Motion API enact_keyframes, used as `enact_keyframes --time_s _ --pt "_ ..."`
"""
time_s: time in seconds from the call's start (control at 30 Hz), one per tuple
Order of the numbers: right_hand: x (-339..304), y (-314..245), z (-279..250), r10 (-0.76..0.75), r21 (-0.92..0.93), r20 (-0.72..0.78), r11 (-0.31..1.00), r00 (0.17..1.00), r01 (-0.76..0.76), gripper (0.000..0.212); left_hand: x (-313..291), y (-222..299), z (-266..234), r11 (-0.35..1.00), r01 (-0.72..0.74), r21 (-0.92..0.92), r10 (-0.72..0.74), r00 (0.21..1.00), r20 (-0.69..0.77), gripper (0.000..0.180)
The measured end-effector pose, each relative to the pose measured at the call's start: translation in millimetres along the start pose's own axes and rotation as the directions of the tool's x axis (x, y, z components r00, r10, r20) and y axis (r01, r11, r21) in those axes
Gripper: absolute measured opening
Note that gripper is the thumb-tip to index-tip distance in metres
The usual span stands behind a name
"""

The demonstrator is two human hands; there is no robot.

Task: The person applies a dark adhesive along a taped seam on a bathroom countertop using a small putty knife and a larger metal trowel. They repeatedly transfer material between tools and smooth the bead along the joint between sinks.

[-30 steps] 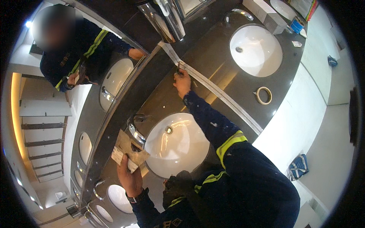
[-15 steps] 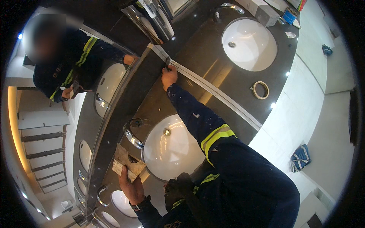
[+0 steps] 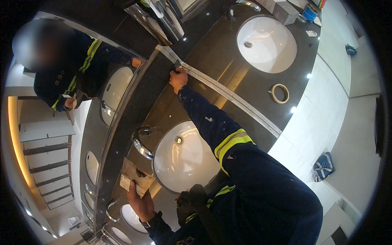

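My right hand [image 3: 178, 80] is closed round a small putty knife, mostly hidden by the fingers. Its dark blade [image 3: 177, 64] touches the masking-tape strips [image 3: 228, 94], where they meet the upright back edge of the dark countertop [image 3: 171, 112]. These pale strips run in a pair across the counter along a seam. Low and to the left, my left hand [image 3: 141, 204] grips a worn piece of board [image 3: 141, 188] from below. A dark smear of material sits on the board, beside the rim of the nearest white basin [image 3: 185, 159].
A chrome tap [image 3: 141, 145] stands by the near basin. Beyond the strips are another basin [image 3: 267, 45], a tape roll [image 3: 279, 94] and a box [image 3: 281, 10]. A mirror [image 3: 94, 134] lines the left side. A blue bag [image 3: 324, 166] lies on the floor.
The whole view has shifted slightly. My right hand has moved a little left and back with the knife, remaining at the seam's corner. My left hand still holds the board in nearly the same place.
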State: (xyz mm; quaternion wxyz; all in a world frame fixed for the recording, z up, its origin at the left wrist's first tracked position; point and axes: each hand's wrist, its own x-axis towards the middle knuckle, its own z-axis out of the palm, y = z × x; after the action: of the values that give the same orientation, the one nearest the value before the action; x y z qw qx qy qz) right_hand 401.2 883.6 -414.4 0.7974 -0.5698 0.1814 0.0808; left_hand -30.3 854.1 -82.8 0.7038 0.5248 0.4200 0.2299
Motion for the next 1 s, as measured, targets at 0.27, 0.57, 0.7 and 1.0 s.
enact_keyframes --time_s 0.27,0.57,0.7,1.0 --pt "-81.5 -86.5 -37.0 0.216 0.063 0.319 0.967 0.923 -0.248 0.033 -9.0 4.0 1.1 0.999 -0.030 -0.032 0.029 0.999 -0.039 0.043" --pt "-20.0 -106.9 -99.6 0.065 -0.176 0.201 0.984 0.977 -0.029 0.026 -8.4 -2.5 -3.2 1.000 -0.019 -0.025 0.019 0.999 -0.027 0.046" --pt "0.6 -109.4 -98.9 0.029 -0.330 0.234 0.943 0.972 0.051 0.022 -9.1 -5.4 -0.3 0.999 -0.031 -0.020 0.030 0.999 -0.038 0.045" --pt "5.8 -100.5 -79.0 0.084 -0.368 0.274 0.930 0.958 0.024 0.018 -8.6 -8.3 -16.0 0.998 -0.045 0.051 0.047 0.998 -0.046 0.035"
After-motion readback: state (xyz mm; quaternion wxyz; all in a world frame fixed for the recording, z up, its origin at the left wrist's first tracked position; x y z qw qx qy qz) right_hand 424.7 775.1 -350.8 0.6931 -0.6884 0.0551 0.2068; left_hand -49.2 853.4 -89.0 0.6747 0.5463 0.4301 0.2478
